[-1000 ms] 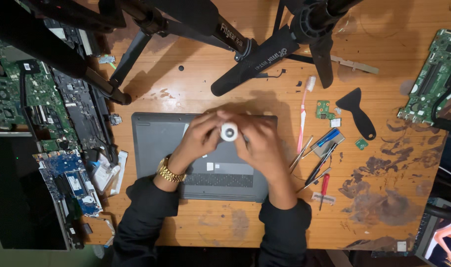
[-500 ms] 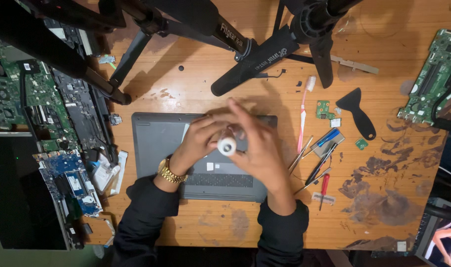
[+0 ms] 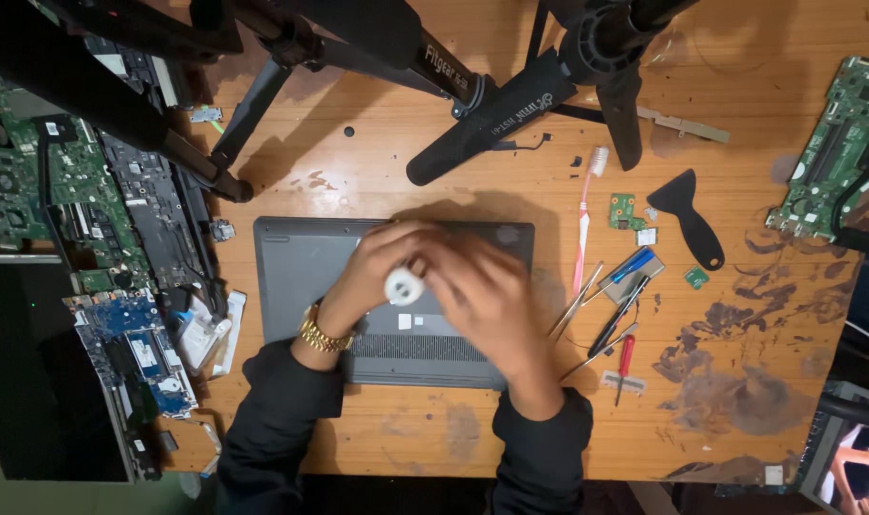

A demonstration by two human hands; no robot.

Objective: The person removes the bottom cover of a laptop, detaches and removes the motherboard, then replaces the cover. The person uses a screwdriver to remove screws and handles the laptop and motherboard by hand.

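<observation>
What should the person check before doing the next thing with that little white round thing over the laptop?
1. Grip on the small white round object: ok, the left hand holds it above the laptop.
2. Right hand helping: cannot tell, it is blurred and right beside the object.
3. Grey laptop lying flat, underside up on the wooden table: ok.
4. Tools within reach: ok, the red screwdriver, tweezers and toothbrush lie just right of the laptop.
5. Room to work: not ok, tripod legs and loose circuit boards crowd the table.
</observation>
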